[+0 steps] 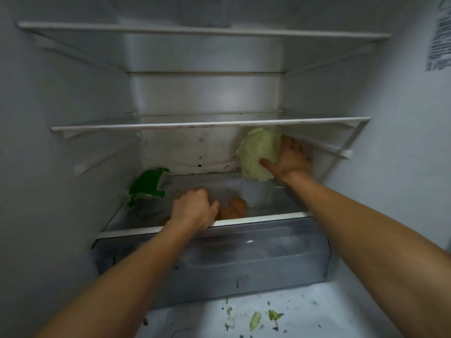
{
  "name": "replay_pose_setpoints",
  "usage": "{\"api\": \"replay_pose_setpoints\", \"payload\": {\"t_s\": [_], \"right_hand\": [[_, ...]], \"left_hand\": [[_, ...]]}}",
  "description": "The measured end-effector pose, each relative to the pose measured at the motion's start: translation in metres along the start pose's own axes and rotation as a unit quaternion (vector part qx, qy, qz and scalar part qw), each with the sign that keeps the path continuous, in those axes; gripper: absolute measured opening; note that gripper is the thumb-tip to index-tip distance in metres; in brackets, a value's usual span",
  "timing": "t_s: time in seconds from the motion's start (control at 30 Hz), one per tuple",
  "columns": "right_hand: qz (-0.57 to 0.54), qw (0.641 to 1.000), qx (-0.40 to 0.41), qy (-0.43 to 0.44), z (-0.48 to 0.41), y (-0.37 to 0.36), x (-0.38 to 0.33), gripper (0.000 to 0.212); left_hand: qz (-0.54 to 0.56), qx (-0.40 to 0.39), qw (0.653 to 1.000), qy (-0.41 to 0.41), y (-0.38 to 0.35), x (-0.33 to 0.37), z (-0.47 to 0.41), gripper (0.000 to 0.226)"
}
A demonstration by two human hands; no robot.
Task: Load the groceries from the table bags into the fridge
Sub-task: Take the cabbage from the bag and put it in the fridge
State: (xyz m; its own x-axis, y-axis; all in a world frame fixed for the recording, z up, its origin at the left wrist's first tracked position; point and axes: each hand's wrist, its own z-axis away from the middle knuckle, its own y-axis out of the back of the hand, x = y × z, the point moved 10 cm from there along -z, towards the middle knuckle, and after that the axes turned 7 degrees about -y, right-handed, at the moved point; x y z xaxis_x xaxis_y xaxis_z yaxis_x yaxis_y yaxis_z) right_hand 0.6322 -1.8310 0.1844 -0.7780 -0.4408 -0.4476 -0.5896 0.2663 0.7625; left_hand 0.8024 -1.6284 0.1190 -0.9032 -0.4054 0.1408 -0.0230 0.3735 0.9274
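Observation:
Both my arms reach into the open fridge. My right hand (291, 159) grips a pale green cabbage (260, 154) from its right side and holds it just above the back right of the lowest glass shelf (268, 219), under the middle shelf (210, 124). My left hand (194, 208) is curled, knuckles up, over the shelf's front middle, against several orange-brown round items (234, 208); whether it grips one is hidden. A green and white packet (148, 184) lies at the back left of the same shelf.
Below the glass shelf is a closed translucent grey crisper drawer (212, 262). Cabbage scraps (255, 320) and dark specks lie on the fridge floor in front of it. The top shelf (202, 30) and the middle shelf hold nothing visible. A printed label (439, 40) sticks to the right wall.

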Motion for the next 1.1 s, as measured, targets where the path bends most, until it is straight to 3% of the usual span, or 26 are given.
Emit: {"api": "replay_pose_setpoints", "payload": {"t_s": [0.33,0.6,0.83,1.1], "right_hand": [[0.044,0.989,0.011,0.141,0.115,0.06,-0.026,0.047],[0.042,0.944,0.012,0.328,0.244,0.067,-0.035,0.028],[0.016,0.906,-0.076,0.415,0.4,0.064,-0.015,0.036],[-0.004,0.81,-0.152,0.566,0.605,0.081,-0.059,0.032]], "left_hand": [[-0.086,0.079,0.992,-0.045,0.042,0.032,0.049,0.031],[-0.121,0.145,0.981,-0.052,0.072,0.063,0.181,0.024],[-0.13,0.06,0.988,0.05,0.042,0.056,0.365,0.024],[-0.166,-0.022,0.966,0.194,0.064,0.015,0.578,0.028]]}}
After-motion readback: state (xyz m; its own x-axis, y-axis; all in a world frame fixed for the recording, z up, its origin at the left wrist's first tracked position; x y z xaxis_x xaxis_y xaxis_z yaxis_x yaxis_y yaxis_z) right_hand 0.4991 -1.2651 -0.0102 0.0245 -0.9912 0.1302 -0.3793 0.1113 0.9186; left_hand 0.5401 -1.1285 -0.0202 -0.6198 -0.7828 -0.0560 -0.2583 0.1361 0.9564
